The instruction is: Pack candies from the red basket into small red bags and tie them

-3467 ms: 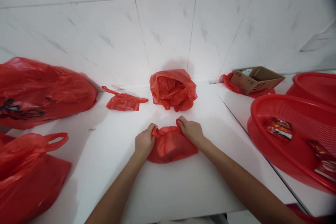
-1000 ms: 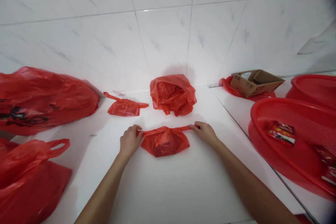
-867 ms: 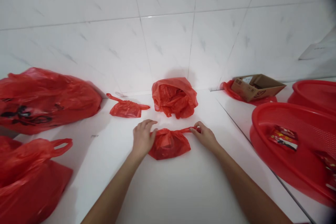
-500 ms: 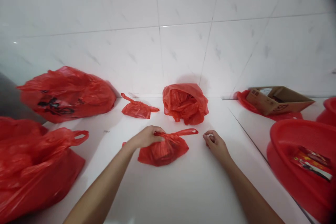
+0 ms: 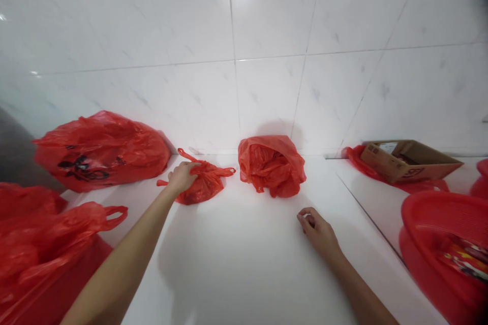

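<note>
My left hand reaches far forward and is closed on a small tied red plastic bag, set down against another small red bag by the wall. An open, crumpled red bag stands just right of them. My right hand rests on the white counter, fingers loosely curled, holding nothing I can see.
Two large filled red bags lie at the left, one by the wall and one nearer. A cardboard box on red plastic sits at the back right. A red basin with packets is at the right edge.
My left hand carried the tied red bag from the middle of the counter to the back left beside the other small bag. My right hand let go of the handle and stayed behind.
</note>
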`<action>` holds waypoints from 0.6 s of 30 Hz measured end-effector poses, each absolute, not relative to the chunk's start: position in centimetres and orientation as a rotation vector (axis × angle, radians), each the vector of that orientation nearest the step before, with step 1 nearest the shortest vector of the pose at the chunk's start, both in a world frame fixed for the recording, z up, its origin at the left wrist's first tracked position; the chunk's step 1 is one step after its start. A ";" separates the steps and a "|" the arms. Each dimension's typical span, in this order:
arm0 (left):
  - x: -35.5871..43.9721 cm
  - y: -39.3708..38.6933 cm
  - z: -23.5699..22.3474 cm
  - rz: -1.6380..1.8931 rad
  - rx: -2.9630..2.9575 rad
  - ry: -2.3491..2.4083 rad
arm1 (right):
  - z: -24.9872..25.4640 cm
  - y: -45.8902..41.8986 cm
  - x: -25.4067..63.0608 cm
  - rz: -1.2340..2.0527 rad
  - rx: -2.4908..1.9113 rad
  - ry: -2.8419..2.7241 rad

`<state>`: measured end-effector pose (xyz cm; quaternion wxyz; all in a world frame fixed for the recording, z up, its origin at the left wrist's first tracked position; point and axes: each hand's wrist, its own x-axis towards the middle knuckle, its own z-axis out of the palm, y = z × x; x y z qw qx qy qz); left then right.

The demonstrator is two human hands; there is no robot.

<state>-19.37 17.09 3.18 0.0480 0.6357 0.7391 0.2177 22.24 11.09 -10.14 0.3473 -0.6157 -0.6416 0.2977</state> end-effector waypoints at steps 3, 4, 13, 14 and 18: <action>-16.1 15.4 0.9 0.817 2.108 2.165 | -9.6 10.9 21.7 0.738 -1.592 -1.719; -14.6 14.5 -0.1 0.843 2.183 2.085 | -9.1 11.0 21.3 0.716 -1.570 -1.749; -1.1 11.7 -7.8 0.775 2.527 1.588 | -2.2 17.2 16.3 0.232 -1.523 -1.979; -0.3 12.4 -8.1 0.764 2.521 1.605 | -2.2 18.1 16.3 0.233 -1.586 -1.956; 1.8 15.2 -8.5 0.709 2.472 1.705 | -3.3 19.7 17.4 0.336 -1.675 -1.890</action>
